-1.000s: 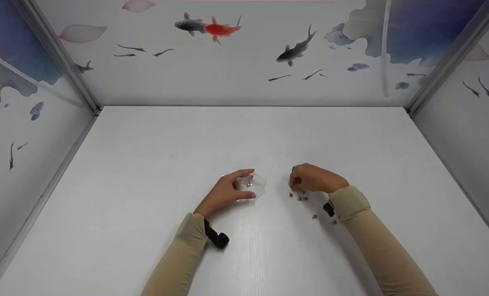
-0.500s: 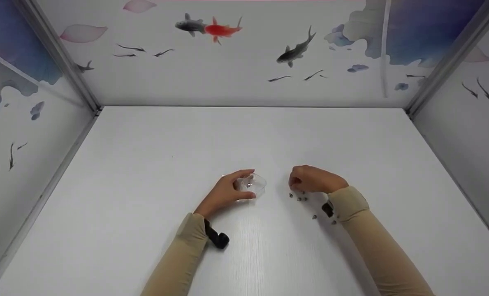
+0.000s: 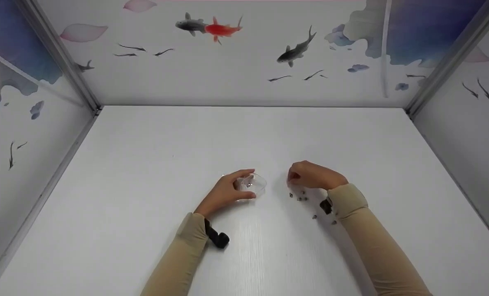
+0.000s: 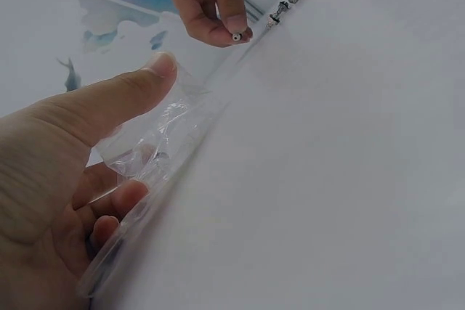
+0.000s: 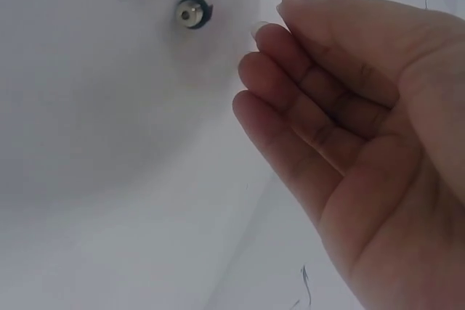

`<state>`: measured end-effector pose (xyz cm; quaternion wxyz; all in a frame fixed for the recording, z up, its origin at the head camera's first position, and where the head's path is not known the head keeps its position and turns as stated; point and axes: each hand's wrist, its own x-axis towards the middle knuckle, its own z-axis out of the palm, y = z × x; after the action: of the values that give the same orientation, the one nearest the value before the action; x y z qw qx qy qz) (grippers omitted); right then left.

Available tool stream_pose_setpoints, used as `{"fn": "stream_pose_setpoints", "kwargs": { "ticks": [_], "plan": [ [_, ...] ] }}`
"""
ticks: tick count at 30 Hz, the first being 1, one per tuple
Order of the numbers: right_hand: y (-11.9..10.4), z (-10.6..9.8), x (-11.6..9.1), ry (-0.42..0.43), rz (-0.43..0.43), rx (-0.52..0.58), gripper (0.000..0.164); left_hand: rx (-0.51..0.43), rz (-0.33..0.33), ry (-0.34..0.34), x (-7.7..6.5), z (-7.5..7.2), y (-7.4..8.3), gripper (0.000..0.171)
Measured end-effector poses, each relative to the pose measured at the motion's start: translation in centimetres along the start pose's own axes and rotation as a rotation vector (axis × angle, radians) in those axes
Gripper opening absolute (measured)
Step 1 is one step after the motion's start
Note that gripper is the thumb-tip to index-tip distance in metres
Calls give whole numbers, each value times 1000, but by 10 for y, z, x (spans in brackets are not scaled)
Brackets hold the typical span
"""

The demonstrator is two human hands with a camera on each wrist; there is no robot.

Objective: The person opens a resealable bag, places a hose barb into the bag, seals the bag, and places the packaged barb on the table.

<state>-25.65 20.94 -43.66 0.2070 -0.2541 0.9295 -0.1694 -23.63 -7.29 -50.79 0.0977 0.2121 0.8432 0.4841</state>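
Observation:
In the head view my left hand (image 3: 221,192) grips a clear plastic box (image 3: 258,185), with its thumb and fingers on opposite sides. A small shiny metal piece (image 3: 249,185) shows inside the box. To the right, my right hand (image 3: 316,175) is just above the table with thumb and fingertips together. The left wrist view shows a small metal fitting (image 4: 237,36) pinched at those fingertips. In the right wrist view the fingertips hide the pinched fitting. Several similar fittings lie below the right hand, one of them a loose fitting (image 5: 191,13) with a dark ring.
Two more fittings lie nearer the right forearm, including a fitting (image 3: 314,216) beside the wrist camera's shadow. The white table (image 3: 145,135) is bounded by printed panels at the back (image 3: 244,74) and on both sides.
My right hand has risen slightly and shifted a little left, away from the loose fittings. My left hand and the clear box have stayed in place.

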Motion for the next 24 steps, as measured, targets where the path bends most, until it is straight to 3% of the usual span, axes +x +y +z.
{"fn": "stream_pose_setpoints", "kwargs": {
  "ticks": [7,14,24],
  "plan": [
    [-6,-1,5,27,-9,-11,14,3,2,-2,0,0,-1,73],
    [-16,-7,7,75,-98,-15,13,11,7,-5,1,0,-2,72],
    [-36,-14,13,119,-162,-40,15,-32,-16,-13,-1,-1,0,72]
  ]
}}
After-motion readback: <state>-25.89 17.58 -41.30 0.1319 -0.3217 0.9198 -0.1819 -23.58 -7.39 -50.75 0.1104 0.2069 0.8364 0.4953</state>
